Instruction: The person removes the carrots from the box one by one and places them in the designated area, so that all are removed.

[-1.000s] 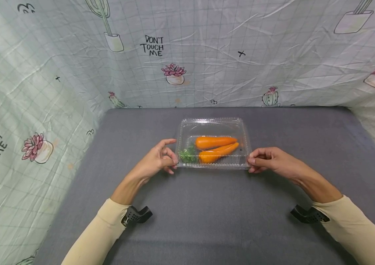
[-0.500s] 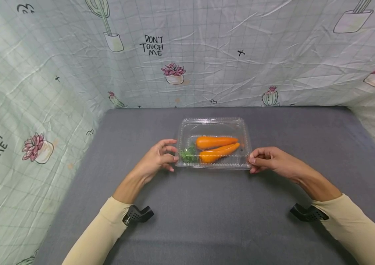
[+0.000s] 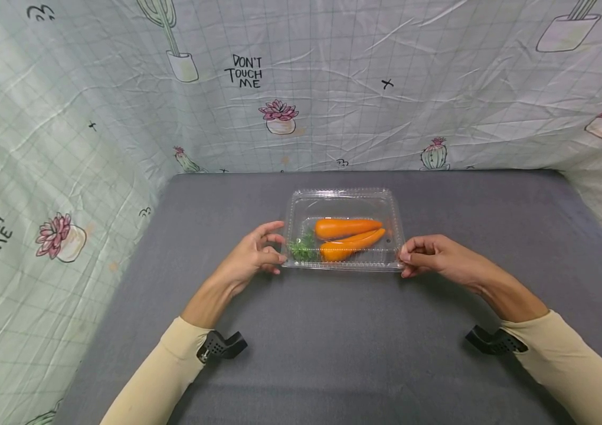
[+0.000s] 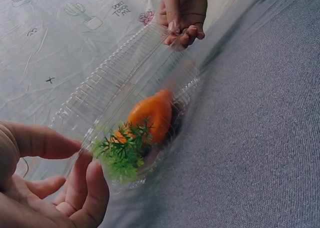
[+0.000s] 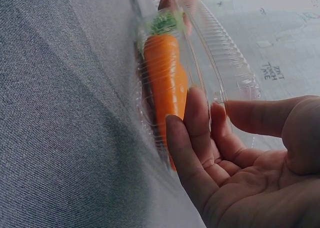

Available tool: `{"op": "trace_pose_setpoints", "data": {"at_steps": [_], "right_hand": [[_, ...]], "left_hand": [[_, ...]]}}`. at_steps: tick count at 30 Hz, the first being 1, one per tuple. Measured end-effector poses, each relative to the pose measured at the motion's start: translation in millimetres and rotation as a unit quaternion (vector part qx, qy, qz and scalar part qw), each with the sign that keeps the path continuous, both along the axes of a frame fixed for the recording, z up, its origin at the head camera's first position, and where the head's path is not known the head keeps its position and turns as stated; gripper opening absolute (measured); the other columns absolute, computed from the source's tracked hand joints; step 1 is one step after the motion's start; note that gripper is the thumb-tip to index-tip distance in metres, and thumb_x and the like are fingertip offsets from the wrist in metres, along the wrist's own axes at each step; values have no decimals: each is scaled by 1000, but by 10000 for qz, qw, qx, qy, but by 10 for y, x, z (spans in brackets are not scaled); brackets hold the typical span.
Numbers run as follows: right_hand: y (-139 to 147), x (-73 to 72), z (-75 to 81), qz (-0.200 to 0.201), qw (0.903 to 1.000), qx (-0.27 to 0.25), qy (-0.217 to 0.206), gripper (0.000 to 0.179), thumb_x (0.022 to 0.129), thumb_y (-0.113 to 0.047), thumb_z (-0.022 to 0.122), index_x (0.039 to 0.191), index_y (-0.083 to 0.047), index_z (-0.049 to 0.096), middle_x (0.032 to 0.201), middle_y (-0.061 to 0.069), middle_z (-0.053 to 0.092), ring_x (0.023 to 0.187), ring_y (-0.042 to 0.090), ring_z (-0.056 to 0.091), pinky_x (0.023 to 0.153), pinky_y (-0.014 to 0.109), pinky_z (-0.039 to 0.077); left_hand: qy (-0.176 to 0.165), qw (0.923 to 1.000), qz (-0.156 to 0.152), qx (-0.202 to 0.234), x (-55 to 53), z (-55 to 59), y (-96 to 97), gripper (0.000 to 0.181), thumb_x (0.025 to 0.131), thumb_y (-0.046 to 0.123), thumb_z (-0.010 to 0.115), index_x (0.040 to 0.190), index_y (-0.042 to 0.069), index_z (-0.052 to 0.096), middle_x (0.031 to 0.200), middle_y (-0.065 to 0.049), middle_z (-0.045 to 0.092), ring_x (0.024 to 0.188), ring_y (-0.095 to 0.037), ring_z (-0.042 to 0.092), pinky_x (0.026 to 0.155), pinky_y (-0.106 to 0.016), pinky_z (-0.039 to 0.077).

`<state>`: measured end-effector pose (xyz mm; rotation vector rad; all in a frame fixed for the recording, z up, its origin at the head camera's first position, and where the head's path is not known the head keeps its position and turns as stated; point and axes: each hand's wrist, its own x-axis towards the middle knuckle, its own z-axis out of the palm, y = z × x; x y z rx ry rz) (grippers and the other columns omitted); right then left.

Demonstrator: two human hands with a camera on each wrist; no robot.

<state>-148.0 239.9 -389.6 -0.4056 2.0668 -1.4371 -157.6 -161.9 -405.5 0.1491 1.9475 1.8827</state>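
Going left to right. Past the left edge of the tabletop (image 3: pixel 343 354), a patterned cloth (image 3: pixel 104 177) with potted plants and lettering all over. Next, a cream sleeve (image 3: pixel 152 378) with a black camera mount (image 3: pixel 221 345) at the wrist, leading to the left-hand grip (image 3: pixel 250 255). Pinching the near left corner of a clear plastic container (image 3: pixel 343 265) by its rim, with the index finger spread toward the side wall. Roughly midway between the left and right edges of the tabletop, and much closer to the far edge than the near one. Inside, a green sprig (image 3: pixel 303 248) by the left end, then orange carrots (image 3: pixel 347 228), thick ends left, tips right. Probably laid lengthwise just to fit the box. Hard to tell from this angle and through the shiny plastic whether the lid's fully snapped down. After that, the right-hand grip (image 3: pixel 434 257), thumb and finger clamped on the rim at the near right corner. Likely pinched at both corners to keep the box level and steady, plus no crushing of the thin walls. So, container squarely between both grips, touching each, with carrots and greens well clear of any fingertip.
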Motion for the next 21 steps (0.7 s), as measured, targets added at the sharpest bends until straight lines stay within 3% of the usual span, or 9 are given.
{"op": "trace_pose_setpoints", "data": {"at_steps": [7, 14, 21], "right_hand": [[-3, 29, 36, -135, 9999, 38, -11, 32, 106, -19, 54, 117, 10, 59, 105, 14, 65, 93, 20, 70, 91, 34, 61], [-10, 31, 18, -118, 9999, 21, -67, 31, 106, -18, 55, 116, 11, 59, 105, 15, 65, 93, 22, 70, 91, 37, 61], [-18, 15, 11, -105, 9999, 25, -15, 30, 106, -18, 55, 113, 10, 60, 103, 14, 65, 92, 21, 70, 90, 35, 61]], "left_hand": [[-108, 9996, -71, 251, 23, -1, 15, 92, 84, -12, 65, 162, 19, 27, 132, -16, 42, 71, -13, 57, 66, -29, 60], [-323, 9984, 52, 454, 12, -49, -17, 89, 86, -12, 67, 159, 28, 35, 133, -13, 43, 72, -14, 57, 70, -31, 60], [-474, 9961, 362, 655, -13, -58, -10, 76, 88, -13, 66, 154, 18, 42, 123, -9, 44, 72, -14, 60, 68, -28, 60]]}}
